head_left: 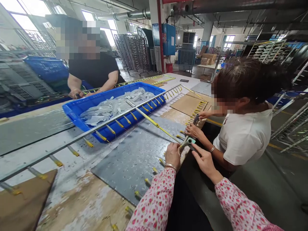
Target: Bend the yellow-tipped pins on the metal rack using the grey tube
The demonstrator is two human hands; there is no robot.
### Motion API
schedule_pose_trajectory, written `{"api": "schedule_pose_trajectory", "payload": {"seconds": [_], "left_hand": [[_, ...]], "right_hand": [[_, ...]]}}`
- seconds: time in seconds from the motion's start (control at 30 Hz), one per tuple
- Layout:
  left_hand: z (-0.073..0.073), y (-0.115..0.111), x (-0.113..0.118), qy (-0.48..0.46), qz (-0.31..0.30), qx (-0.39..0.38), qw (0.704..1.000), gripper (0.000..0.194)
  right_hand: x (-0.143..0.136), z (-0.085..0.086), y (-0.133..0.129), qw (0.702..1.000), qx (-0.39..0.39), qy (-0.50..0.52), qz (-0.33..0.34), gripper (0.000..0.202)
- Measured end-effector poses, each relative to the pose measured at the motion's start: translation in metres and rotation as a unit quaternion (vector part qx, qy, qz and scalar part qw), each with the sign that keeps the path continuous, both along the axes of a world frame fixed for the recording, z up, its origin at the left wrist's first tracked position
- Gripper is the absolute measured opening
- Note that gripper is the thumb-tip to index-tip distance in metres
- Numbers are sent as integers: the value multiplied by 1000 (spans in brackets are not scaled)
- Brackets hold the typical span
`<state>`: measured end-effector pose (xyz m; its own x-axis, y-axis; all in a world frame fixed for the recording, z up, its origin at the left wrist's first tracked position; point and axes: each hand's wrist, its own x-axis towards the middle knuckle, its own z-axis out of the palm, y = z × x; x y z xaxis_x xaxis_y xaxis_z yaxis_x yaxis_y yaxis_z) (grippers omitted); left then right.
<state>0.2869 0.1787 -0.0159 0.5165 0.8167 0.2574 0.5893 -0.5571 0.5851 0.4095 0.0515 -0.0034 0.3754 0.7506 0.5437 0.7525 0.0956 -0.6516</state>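
Metal rack frame (pixel 115 117) lies spread over the bench ahead of our hands, its near rail running under our left hand (pixel 172 155). That hand is curled narrow on the rail by the table edge, probably to steady it. Our right hand (pixel 204 160), just beside it, holds a dark-handled hand tool (pixel 190 141), its fingers partly spread along the grip, perhaps to guide the head close to the rail; we cannot tell exactly what the head touches.

Beyond our left hand, the far rail passes across the blue tub (pixel 72 110), so its yellow-ended pegs (pixel 110 129) hang over the tub's side. Pale translucent strips (pixel 115 102) fill the tub, within arm's reach of several sides, it seems. A grey mat (pixel 134 144) lies left of our left hand, likely protecting the worn tabletop. Just past our right hand, a co-worker in a white shirt (pixel 245 138) grips another handle (pixel 196 119).
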Motion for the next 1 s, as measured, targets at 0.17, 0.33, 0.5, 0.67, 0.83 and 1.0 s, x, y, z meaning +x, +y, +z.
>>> {"api": "schedule_pose_trajectory", "payload": {"seconds": [0.17, 0.33, 0.5, 0.67, 0.83, 1.0], "left_hand": [[-1, 0, 0, -14, -1, -3, 1000, 11], [-2, 0, 0, -35, 3, -8, 999, 13], [-5, 2, -1, -61, 1, -12, 998, 13], [-5, 2, -1, -51, 4, -10, 999, 14], [-5, 1, -1, -58, 8, -10, 998, 13], [-5, -1, -1, -49, 10, -2, 999, 15]], "right_hand": [[1, 6, 2, 994, 98, -10, -51, 36], [-2, 6, 2, 1000, -17, -17, 9, 35], [-5, 8, 2, 994, 102, -19, -39, 36], [-3, 5, 6, 999, -19, -30, -14, 35], [-2, 9, 4, 993, 101, -39, -49, 35], [-1, 7, 1, 997, -52, -58, -21, 36]]}}
